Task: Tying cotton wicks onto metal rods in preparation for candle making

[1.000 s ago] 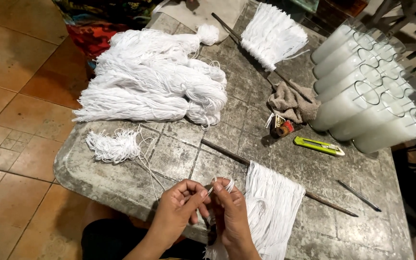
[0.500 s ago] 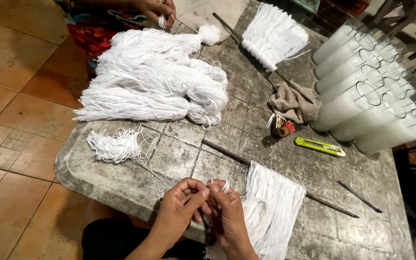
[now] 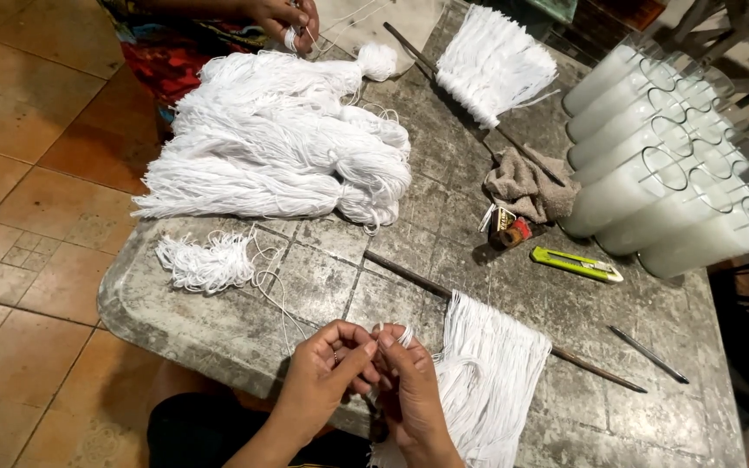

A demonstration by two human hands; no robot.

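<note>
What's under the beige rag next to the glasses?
A thin dark stick runs under the beige rag, showing at its upper-left side; the covered stretch is hidden. Beneath that is the grey stone table. Anything else under the rag cannot be seen.

A co-worker's hand [image 3: 283, 17] has come in, pinching white string [image 3: 290, 38].

Matt white cotton string [image 3: 487, 381] lies on the rough, mottled stone table [image 3: 218, 321].

Even, moderately bright overhead light; soft shadow beside the utility knife [image 3: 576, 264]; faint glare on the glass candles [image 3: 652, 186]; wide-angle edge bending; focus sharp.
</note>
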